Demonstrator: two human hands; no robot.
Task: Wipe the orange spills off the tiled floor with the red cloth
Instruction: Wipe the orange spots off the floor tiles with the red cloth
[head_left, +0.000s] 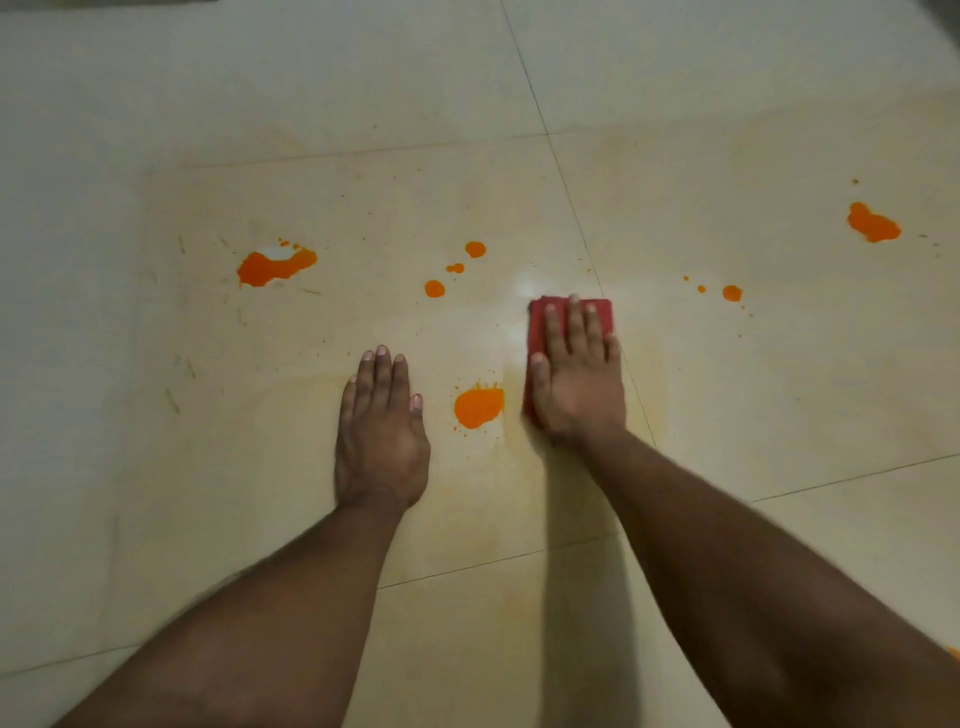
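Both hands lie flat on the pale tiled floor (727, 156), fingers straight. Left hand (382, 434) rests bare and released on the tile; right hand (576, 379) presses down on the folded red cloth (540, 322), palm flat, not clenched. Orange spills remain: one (479, 406) between the hands, a large one (275, 265) far left, small drops (475, 249) ahead, another (872, 223) far right. Thin grout lines cross the glossy tiles.

red cloth (550, 322) mostly hidden under right hand (576, 384), orange spot (954, 652) cut off at right edge
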